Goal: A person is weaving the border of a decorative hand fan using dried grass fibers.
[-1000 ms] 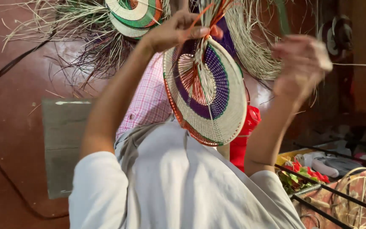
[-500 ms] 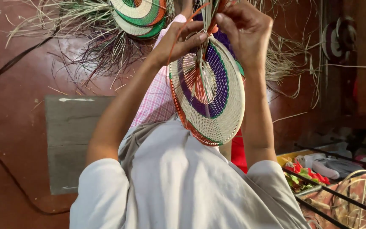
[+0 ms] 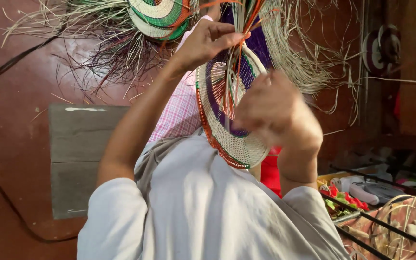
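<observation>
My left hand [image 3: 208, 41] pinches the upper rim of the woven disc [image 3: 229, 113], held upright on edge above my lap. My right hand [image 3: 273, 110] is blurred in front of the disc's lower half; I cannot tell whether it grips anything. Loose fibre strands [image 3: 239, 19] rise from the disc's centre. A second striped woven disc [image 3: 160, 17] lies beyond, on the red floor [image 3: 15, 120].

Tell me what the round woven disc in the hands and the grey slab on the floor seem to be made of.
The woven disc looks like dyed plant fibre, perhaps straw or palm: matte coiled rows in cream, purple and orange, with loose dry strands fanning from its top, pinched by the left hand. The grey slab looks like unpolished stone or concrete, dull and flat; which one is unclear.
</observation>
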